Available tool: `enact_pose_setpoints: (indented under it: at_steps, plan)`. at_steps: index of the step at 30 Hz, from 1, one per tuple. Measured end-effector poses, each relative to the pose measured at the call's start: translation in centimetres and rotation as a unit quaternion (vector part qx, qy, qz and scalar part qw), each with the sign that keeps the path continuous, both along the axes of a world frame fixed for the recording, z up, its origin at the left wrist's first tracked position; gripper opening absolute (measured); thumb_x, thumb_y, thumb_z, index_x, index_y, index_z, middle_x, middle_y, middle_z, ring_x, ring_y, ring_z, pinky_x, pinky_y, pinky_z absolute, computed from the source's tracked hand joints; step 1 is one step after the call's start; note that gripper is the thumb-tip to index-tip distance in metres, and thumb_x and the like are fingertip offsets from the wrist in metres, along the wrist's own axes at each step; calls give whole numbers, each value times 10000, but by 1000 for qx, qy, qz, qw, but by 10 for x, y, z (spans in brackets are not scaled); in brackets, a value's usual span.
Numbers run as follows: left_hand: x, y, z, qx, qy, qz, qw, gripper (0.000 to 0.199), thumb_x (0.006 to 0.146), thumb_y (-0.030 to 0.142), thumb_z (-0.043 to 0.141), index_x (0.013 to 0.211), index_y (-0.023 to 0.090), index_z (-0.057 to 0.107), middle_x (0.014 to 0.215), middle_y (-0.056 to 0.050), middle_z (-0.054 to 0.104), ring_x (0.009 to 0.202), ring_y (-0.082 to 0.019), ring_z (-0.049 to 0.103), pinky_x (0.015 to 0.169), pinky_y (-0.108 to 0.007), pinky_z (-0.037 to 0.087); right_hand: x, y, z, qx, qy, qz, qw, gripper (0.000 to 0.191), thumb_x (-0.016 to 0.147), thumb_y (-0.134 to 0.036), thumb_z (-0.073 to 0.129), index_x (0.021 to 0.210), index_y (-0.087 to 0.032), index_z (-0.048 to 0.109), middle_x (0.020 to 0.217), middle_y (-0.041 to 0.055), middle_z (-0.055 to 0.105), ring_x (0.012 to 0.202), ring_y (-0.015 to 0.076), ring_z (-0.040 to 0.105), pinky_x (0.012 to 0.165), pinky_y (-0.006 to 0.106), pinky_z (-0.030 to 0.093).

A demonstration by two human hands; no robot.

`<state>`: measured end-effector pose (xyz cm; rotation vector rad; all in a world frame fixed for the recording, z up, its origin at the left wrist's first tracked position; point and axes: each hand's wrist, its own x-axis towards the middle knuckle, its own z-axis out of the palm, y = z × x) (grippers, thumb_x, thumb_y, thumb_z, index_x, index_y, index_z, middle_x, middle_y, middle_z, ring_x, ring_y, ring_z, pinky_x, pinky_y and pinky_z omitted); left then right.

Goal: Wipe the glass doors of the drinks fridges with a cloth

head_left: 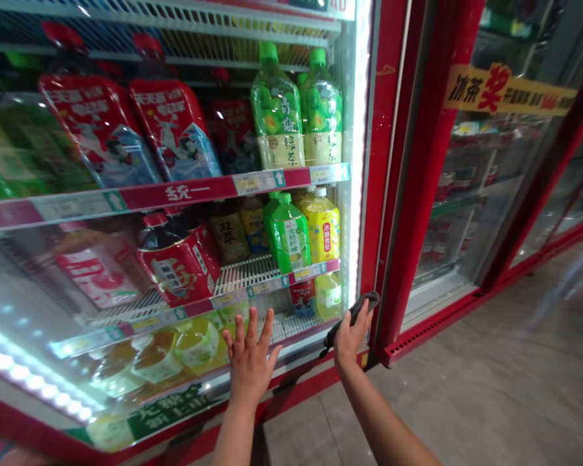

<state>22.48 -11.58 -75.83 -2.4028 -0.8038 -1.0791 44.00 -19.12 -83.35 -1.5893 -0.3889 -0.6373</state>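
My left hand (250, 362) is held up with its fingers spread, in front of the lower part of a lit drinks fridge. It holds nothing. Whether its fingers touch the glass, I cannot tell. Lower right of the fridge, my right hand (350, 336) is closed around a dark grey cloth (364, 303), bunched up near the door's red frame (376, 155). Part of the cloth hangs out to the left of the hand. Behind my hands, a green bottle (290, 236) and a yellow bottle (324, 226) stand on a middle shelf.
Red-labelled bottles (172, 123) and green tea bottles (278, 116) fill the upper shelf. Pale yellow drinks (158, 356) lie on the bottom one. To the right stands another red-framed glass cabinet with a yellow banner (510, 90). Grey floor tiles (495, 382) extend below it.
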Motion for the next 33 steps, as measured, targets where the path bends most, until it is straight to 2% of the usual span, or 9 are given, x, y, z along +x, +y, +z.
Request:
enact_pose_setpoints:
  at_steps: [5, 7, 13, 19, 22, 24, 26, 30, 33]
  plan:
    - [-7, 9, -8, 35, 19, 21, 999, 991, 833, 520, 732, 1589, 397, 103, 1697, 20, 41, 1564, -270, -20, 1278, -526, 35, -43, 9, -6, -68, -140, 116, 981, 765, 903, -99, 412, 1606, -345, 236, 1707, 77, 76, 1554, 400, 104, 1120, 735, 317]
    - [-8, 10, -10, 55, 18, 24, 998, 984, 840, 528, 720, 1590, 396, 96, 1696, 33, 7, 1563, -249, -51, 1279, -500, 10, -54, 8, -11, -75, -151, 137, 976, 809, 879, -67, 407, 1605, -373, 222, 1709, 68, 70, 1551, 410, 110, 1099, 760, 329]
    - [-8, 12, -16, 80, 15, 30, 996, 1068, 769, 580, 762, 1598, 354, 127, 1696, 1, 14, 1568, -272, -35, 1280, -485, 4, -49, 10, 0, 1, -112, 85, 990, 748, 905, -88, 426, 1598, -325, 275, 1699, 106, 120, 1547, 425, 112, 1118, 787, 254]
    - [-11, 13, -19, 68, 37, 32, 996, 1002, 772, 591, 754, 1581, 375, 203, 1680, -9, 160, 1560, -264, -69, 1280, -520, 50, -52, 0, -16, -105, -203, 160, 960, 815, 882, -40, 402, 1579, -437, 259, 1704, 34, 134, 1548, 389, 148, 1112, 755, 322]
    - [-17, 14, -16, 67, 56, 19, 996, 976, 788, 538, 766, 1580, 363, 223, 1673, -11, 195, 1563, -246, -47, 1285, -494, 102, -64, 10, -6, -31, -127, 92, 987, 752, 904, -99, 409, 1600, -340, 257, 1701, 96, 124, 1547, 403, 139, 1119, 761, 291]
    - [-26, 17, -15, 73, 76, -3, 994, 932, 821, 484, 753, 1580, 357, 228, 1671, -13, 208, 1567, -232, 3, 1282, -457, 163, -78, 22, 5, 6, -110, 55, 992, 746, 902, -122, 426, 1606, -302, 253, 1699, 118, 119, 1546, 414, 133, 1126, 766, 263]
    - [-39, 21, -18, 86, 91, -23, 992, 890, 853, 428, 730, 1582, 352, 224, 1671, -12, 209, 1568, -218, 42, 1280, -432, 189, -93, 30, 7, -16, -154, 72, 985, 767, 885, -108, 439, 1602, -311, 261, 1701, 104, 122, 1548, 406, 127, 1133, 756, 267]
    - [-79, 27, -33, 89, 78, -9, 993, 915, 854, 375, 734, 1589, 351, 190, 1679, -21, 181, 1569, -237, 24, 1285, -504, 109, -101, 18, -18, -135, -279, 163, 937, 752, 871, -32, 420, 1521, -409, 415, 1690, 21, 210, 1543, 331, 208, 1155, 659, 349]
    - [-114, 33, -46, 62, 43, 37, 996, 959, 835, 378, 753, 1593, 341, 166, 1689, -47, 136, 1567, -279, 8, 1272, -562, 57, -92, 8, -26, -107, -251, 142, 951, 708, 906, -35, 396, 1528, -372, 417, 1687, 54, 218, 1544, 310, 206, 1154, 611, 380]
